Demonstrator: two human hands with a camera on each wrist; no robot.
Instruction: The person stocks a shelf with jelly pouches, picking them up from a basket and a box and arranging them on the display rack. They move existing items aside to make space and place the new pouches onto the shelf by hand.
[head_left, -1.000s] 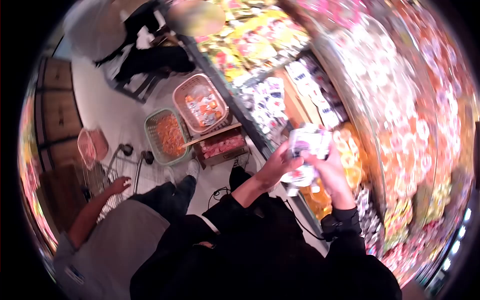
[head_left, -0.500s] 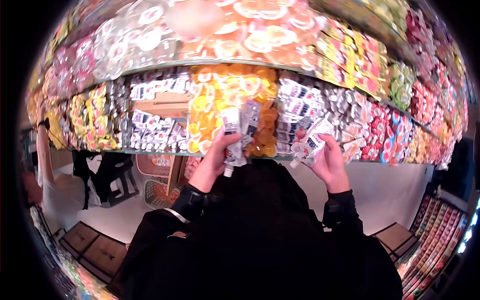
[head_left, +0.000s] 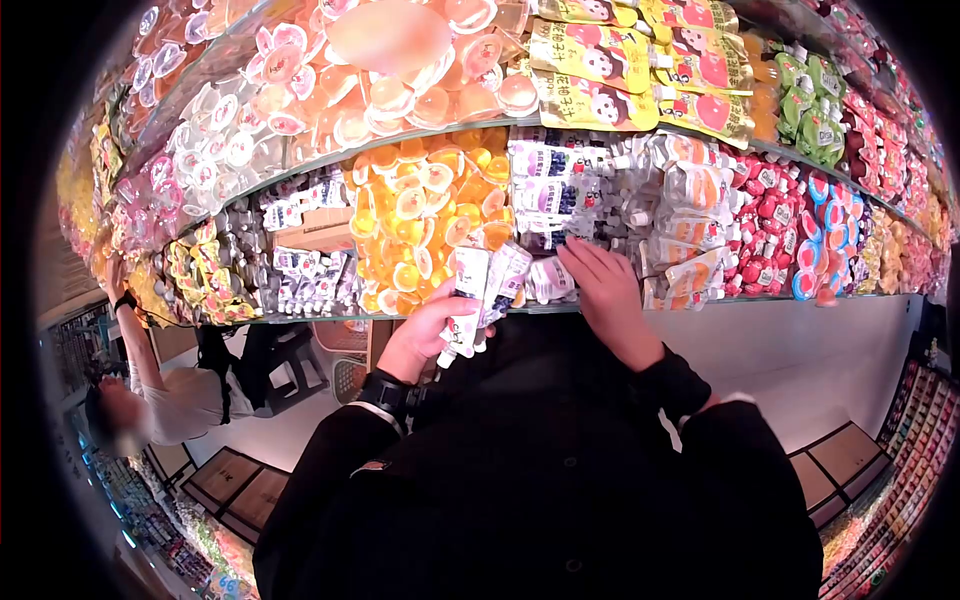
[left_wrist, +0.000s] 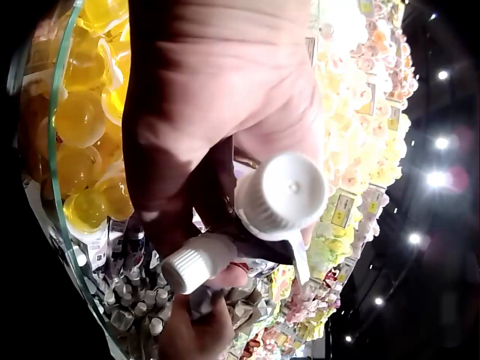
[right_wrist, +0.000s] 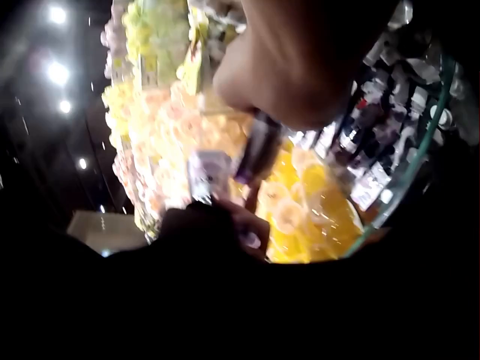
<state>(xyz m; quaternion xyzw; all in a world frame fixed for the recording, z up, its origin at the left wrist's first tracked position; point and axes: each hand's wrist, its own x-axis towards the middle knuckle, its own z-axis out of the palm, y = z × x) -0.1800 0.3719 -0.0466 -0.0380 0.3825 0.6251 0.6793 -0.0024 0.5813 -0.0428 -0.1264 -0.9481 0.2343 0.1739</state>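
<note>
— Nearest?
— Left hand (head_left: 428, 335), clenched round two white-capped pouches (head_left: 482, 285), held up just before the glass shelf (head_left: 320, 318).
— And beside it?
— Right hand (head_left: 605, 290), released, fingers straight, touching the stacked pouches (head_left: 560, 190) on that shelf.
— Farther off?
— Orange jelly cups (head_left: 420, 215) behind; pale floor (head_left: 800, 350) below; another person (head_left: 170, 400) far left.

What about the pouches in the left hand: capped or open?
Capped: the left wrist view shows white screw caps on both pouches in the left hand.
</note>
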